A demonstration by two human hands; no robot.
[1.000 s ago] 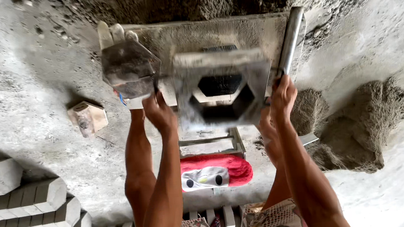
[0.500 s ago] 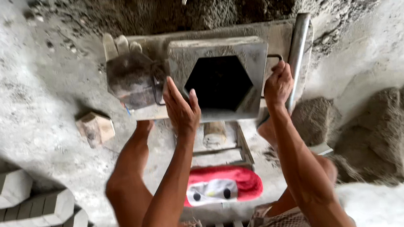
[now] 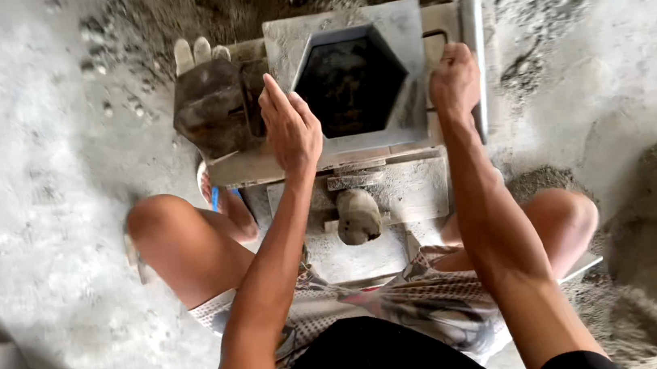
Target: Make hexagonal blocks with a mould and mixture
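While the person squats over a low bench (image 3: 262,167), both hands grip a square metal mould (image 3: 350,84) with a dark hexagonal opening. It sits on the bench top, between the knees and a heap of grey sand (image 3: 228,0). Fingers extended and held together, the left hand (image 3: 290,127) presses flat against the mould's left side. On the mould's right edge the right hand (image 3: 454,82) is curled shut, next to a metal pipe (image 3: 476,55). A dirty glove (image 3: 210,99) lies on the bench just left of the mould. Below it rests a rounded stone (image 3: 358,215).
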